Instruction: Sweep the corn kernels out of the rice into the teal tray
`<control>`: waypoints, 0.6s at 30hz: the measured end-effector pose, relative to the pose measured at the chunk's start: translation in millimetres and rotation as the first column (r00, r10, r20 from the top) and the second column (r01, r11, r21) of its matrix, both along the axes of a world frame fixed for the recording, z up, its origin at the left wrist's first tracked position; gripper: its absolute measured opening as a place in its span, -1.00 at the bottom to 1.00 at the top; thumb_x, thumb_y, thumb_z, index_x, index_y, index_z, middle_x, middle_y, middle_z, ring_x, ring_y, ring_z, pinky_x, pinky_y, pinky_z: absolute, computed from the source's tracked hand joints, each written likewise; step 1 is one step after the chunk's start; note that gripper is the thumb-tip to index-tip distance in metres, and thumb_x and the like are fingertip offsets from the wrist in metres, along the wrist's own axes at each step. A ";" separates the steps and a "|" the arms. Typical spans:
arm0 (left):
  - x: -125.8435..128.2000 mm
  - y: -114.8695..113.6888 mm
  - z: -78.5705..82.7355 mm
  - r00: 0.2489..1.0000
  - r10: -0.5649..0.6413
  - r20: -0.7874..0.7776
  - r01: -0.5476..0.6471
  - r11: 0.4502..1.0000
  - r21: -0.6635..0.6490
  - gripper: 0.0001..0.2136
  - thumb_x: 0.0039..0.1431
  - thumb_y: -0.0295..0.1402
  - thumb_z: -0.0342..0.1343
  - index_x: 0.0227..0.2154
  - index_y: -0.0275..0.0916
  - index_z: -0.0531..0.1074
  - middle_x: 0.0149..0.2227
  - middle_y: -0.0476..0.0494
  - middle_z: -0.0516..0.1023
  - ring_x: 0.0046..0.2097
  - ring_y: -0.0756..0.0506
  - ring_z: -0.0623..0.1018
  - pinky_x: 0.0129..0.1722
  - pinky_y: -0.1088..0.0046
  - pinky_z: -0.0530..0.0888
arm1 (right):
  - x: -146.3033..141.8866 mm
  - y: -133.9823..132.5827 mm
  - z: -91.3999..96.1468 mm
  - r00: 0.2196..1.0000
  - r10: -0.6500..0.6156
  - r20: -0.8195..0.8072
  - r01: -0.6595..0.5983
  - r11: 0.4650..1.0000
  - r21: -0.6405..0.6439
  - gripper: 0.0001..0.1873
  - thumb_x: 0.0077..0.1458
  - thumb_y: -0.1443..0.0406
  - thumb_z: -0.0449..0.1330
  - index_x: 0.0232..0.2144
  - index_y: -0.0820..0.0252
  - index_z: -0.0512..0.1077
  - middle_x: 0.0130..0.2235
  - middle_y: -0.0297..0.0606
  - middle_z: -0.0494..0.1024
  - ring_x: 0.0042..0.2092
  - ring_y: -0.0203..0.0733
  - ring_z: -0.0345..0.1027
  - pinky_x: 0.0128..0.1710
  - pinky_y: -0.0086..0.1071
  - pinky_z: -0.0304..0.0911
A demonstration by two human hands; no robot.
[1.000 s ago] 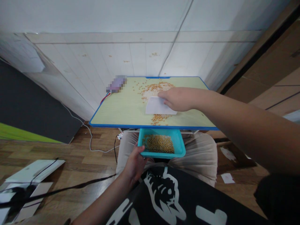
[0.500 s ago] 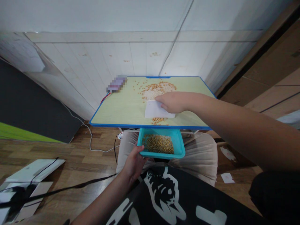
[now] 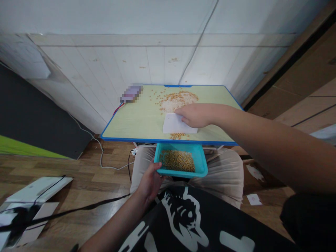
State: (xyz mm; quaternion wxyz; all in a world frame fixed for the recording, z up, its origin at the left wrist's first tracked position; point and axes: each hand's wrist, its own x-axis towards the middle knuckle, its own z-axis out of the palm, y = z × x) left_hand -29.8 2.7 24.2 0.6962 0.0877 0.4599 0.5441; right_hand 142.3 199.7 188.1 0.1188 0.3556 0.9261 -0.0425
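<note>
My right hand (image 3: 195,115) grips the top edge of a white rectangular card (image 3: 173,124), which stands tilted on the small table (image 3: 133,120). In front of the card, close to the table's near edge, lies a little group of yellow beans (image 3: 177,135). Behind it spreads a pile of white grains (image 3: 174,103) mixed with more yellow beans. My left hand (image 3: 152,176) holds a turquoise tray (image 3: 202,171) by its left corner, thumb over the rim. Yellow beans (image 3: 180,161) cover part of the tray's floor, just below the table edge.
A pixelated object (image 3: 131,93) with a red cord lies at the table's back left. A white wall (image 3: 126,63) rises behind, and cardboard (image 3: 294,77) stands at right. A white cable (image 3: 102,154) runs over the wooden floor at left.
The card and my right hand have shifted very slightly toward the table's near edge, closer to the small group of beans. My left hand and the tray stay in place.
</note>
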 end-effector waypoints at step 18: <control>-2.3 -0.5 -3.4 0.999 -0.028 -0.019 0.029 0.998 0.055 -0.39 -0.05 -0.23 0.42 0.14 -0.13 0.55 0.05 -0.20 0.74 0.17 -0.34 0.62 0.07 0.16 0.53 | 2.2 -6.9 1.8 0.999 0.034 -0.018 -0.035 0.999 -0.017 -0.65 0.29 0.38 0.15 0.07 0.23 0.56 -0.05 -0.04 0.70 -0.08 -0.01 0.56 -0.08 -0.25 0.29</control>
